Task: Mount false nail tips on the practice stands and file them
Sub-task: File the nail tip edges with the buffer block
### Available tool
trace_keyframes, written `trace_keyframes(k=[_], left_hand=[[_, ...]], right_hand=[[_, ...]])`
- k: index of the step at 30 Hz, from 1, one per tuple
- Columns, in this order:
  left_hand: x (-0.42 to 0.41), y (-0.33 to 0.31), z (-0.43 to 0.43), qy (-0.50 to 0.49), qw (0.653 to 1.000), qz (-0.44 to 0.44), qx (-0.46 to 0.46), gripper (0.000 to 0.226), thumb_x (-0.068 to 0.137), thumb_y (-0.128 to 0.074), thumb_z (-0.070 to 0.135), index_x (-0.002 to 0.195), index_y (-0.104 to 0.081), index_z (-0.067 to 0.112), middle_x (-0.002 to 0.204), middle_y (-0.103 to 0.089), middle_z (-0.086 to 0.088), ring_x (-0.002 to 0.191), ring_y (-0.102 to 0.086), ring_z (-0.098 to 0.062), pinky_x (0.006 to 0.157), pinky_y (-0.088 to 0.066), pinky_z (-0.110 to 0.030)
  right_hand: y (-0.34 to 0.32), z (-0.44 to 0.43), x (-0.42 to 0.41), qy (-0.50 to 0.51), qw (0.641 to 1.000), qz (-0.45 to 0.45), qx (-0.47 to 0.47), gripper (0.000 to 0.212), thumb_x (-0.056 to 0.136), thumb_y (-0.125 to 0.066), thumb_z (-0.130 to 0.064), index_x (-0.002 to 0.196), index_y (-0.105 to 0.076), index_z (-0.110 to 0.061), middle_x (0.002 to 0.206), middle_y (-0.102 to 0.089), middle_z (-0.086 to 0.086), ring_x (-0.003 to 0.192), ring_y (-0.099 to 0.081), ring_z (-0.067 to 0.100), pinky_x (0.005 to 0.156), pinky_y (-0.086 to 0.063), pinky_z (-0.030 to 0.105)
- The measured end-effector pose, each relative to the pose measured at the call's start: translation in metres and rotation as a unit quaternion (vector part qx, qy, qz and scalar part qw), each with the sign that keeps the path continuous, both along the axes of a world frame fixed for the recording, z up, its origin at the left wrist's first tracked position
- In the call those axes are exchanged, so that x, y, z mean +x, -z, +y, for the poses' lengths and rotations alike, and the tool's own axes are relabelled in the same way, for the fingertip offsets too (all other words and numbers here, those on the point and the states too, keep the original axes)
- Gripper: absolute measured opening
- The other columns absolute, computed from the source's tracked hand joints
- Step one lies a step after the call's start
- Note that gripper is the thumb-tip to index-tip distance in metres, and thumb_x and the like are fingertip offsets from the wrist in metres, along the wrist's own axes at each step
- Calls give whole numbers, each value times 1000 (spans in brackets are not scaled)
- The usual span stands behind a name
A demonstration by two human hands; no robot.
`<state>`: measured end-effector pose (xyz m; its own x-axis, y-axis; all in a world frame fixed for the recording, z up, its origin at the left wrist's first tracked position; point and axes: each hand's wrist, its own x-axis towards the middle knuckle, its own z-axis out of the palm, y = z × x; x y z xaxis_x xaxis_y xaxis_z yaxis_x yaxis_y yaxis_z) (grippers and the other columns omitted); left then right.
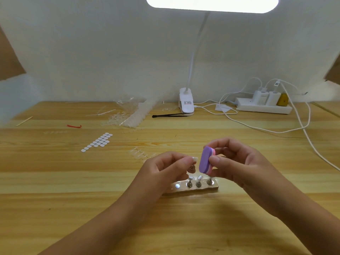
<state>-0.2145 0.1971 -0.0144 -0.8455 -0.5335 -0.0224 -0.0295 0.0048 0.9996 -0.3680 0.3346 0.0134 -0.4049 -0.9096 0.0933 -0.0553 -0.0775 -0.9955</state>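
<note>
The filing step is in hand. The left hand point(165, 168) hovers above the wooden table point(73, 181), thumb and forefinger pinching a small metal practice stand point(192, 168) held clear of the holder strip point(202, 190). A clear false nail tip point(195, 159) sits on top of that stand, just past the fingertips.

Just to its right, a purple-and-pink buffer block point(205, 161) stands on end, its purple face turned toward the tip. It looks to be touching the tip's edge, though blur leaves that uncertain. The right hand point(237, 162) pinches the block, with the thumb on the near edge and the curled fingers behind.

Below the hands, the strip carries three more stands; its left socket is bare. The next move probably calls for short, light strokes across the tip's free edge, while the left pinch keeps the stand from twisting.
</note>
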Motion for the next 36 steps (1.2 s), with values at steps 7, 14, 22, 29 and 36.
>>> trace_keyframes(k=[7, 14, 22, 29, 36], left_hand=[[0, 1, -1, -2, 1000, 1, 6, 30, 77, -71, 45, 105, -72, 34, 108, -75, 3, 104, -70, -15, 85, -54, -34], [-2, 1, -2, 7, 995, 9, 96, 35, 76, -73, 31, 107, -71, 14, 110, -75, -8, 96, -72, -17, 91, -45, -39], [-1, -1, 0, 14, 993, 26, 114, 34, 71, -76, 27, 100, -70, 11, 107, -75, -11, 88, -70, -14, 91, -47, -36], [-2, -3, 1, 1, 992, 29, 125, 21, 71, -74, 26, 90, -73, 18, 99, -75, -11, 78, -66, -7, 73, -49, -22], [-2, -5, 2, 6, 990, 36, 134, 18, 71, -74, 26, 87, -75, 19, 98, -76, -8, 78, -67, -7, 72, -52, -19]], right_hand=[[1, 0, 4, -45, 997, 51, 28, 21, 77, -72, -27, 98, -70, -28, 96, -74, 2, 82, -70, 15, 74, -55, 25], [6, -1, 7, -37, 998, 47, 10, 21, 77, -73, -18, 97, -68, -20, 96, -74, 7, 84, -70, 21, 77, -54, 32], [6, -1, 10, -47, 998, 31, 7, 27, 77, -74, -16, 101, -64, -8, 93, -75, 12, 86, -72, 22, 72, -55, 23], [6, -3, 15, -21, 999, 23, -10, 23, 72, -76, -20, 91, -64, -12, 91, -75, 13, 85, -72, 27, 74, -57, 29], [6, -4, 19, -2, 1000, 14, -11, 31, 72, -75, -18, 96, -61, -6, 91, -75, 12, 83, -73, 22, 72, -57, 25]])
